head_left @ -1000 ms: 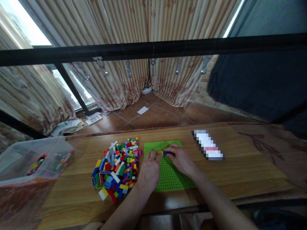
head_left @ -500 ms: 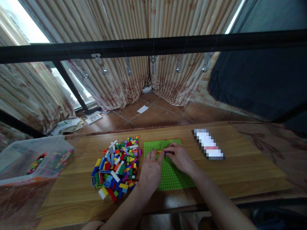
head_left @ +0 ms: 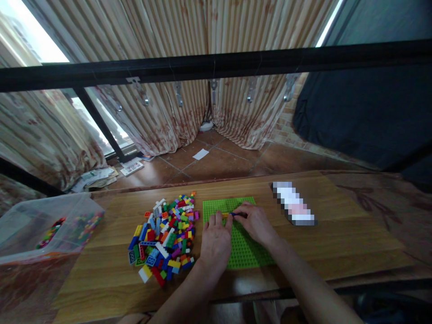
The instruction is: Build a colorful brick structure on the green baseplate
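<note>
A green studded baseplate (head_left: 249,256) lies on the wooden table, partly covered by both hands. Over its left side is my left hand (head_left: 216,240), thumb and forefinger closed about a small yellow brick (head_left: 225,215); only a sliver of the brick shows. From the right, my right hand (head_left: 255,222) pinches a small dark blue brick (head_left: 232,214) against the yellow one, close to the left thumb tip. My fingers hide how the two bricks meet and whether they sit on the studs.
Left of the baseplate spreads a pile of mixed bricks (head_left: 162,243). Further left stands a clear plastic bin (head_left: 43,207) with more bricks inside. A blurred-out flat object (head_left: 293,204) lies on the table (head_left: 344,234) to the right. A black bar (head_left: 216,66) crosses beyond the table.
My left hand has shifted slightly right, and its fingers lie flatter over the plate. My right fingertips have drawn in closer around the blue brick. The brick pile looks the same.
</note>
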The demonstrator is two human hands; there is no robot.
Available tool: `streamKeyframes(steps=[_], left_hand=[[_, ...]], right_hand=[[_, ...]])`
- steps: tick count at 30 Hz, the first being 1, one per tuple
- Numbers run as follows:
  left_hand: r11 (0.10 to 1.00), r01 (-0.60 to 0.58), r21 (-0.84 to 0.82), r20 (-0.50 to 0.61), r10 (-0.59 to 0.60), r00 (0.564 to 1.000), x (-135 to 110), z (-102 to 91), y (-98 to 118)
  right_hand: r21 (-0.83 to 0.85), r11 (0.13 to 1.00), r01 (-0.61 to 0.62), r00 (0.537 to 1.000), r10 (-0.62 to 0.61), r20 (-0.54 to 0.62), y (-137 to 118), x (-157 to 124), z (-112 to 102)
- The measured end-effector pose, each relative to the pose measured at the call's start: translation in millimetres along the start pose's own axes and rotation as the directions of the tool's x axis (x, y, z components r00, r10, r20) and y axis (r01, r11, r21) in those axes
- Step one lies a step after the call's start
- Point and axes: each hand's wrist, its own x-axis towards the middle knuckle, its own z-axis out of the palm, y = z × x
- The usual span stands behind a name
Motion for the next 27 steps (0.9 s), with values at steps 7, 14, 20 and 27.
streamKeyframes(steps=[7,14,20,27], left_hand=[[1.000,0.006,0.027,-0.004,-0.006,1.000,1.5,-0.7,2.8],[0.999,-0.021,0.049,-0.066,0.024,0.998,-2.7,7.1,1.7],[1.000,-0.019,0.002,-0.128,0.019,0.992,-4.3,12.2,-0.8],[0.989,0.001,-0.146,-0.075,-0.012,0.997,-4.6,4.5,-9.1]], right_hand=[[-0.050,0.999,-0.017,1.000,0.017,-0.011,12.1,-1.2,4.8],[-0.063,0.994,-0.089,0.995,0.086,-0.057,15.0,-3.4,7.7],[0.013,0.995,-0.094,0.992,0.095,-0.084,12.6,-6.0,0.1],[0.076,0.986,-0.145,0.962,0.159,-0.223,14.3,2.8,-6.0]])
